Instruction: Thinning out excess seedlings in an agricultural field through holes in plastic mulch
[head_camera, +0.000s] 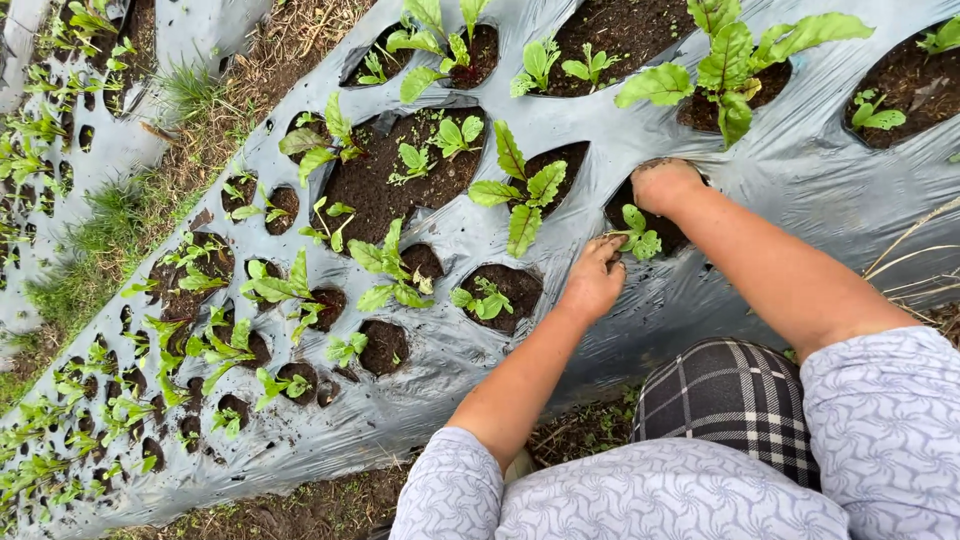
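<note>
1. Patterned lilac sleeves and a checked cloth (735, 400) over my knee are nearest me; I crouch at the edge of a raised bed.
2. My left hand (592, 283) has its fingers curled and soil-stained, tips touching the small green seedling (637, 238) at the rim of a planting hole (655, 232); the grip looks half closed on its stem, though I cannot tell how firmly.
3. My right hand (662, 184) is balled shut, knuckles pressed into the dark soil at the far side of the same hole.
4. By my judgement the seedling is being settled in place; the next move calls for gentle pressure round the roots without bruising leaves.
5. Grey plastic mulch sheet (600, 110) covers the bed, cut with holes holding leafy young plants (730, 65).
6. Beyond, at left, a grassy path (120, 215) and another sheeted bed (40, 120).
</note>
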